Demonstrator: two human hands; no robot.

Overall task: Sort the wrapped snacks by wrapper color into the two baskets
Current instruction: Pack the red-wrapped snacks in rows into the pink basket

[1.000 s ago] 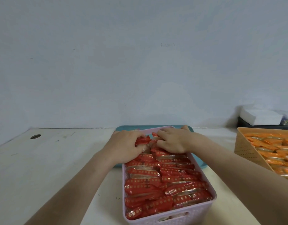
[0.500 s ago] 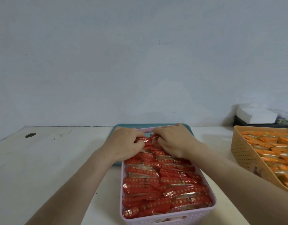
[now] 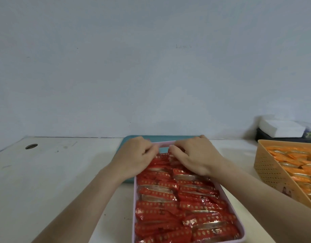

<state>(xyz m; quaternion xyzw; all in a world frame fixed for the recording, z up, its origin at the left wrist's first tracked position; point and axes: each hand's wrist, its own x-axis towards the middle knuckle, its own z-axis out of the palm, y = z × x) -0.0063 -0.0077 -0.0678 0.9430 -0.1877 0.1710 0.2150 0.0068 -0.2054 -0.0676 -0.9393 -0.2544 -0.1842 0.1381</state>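
Pink basket (image 3: 238,223) nearest me, packed with red snacks (image 3: 170,206) in rows. At its far end, left hand (image 3: 136,159) and right hand (image 3: 195,155) curl fingers down onto the last red packs, tucking them by the far rim; can't tell if either actually grips one. Orange snacks (image 3: 297,165) sit in the orange basket (image 3: 272,172), right. I'd say sorting's near done; next: press packs flat, let go.
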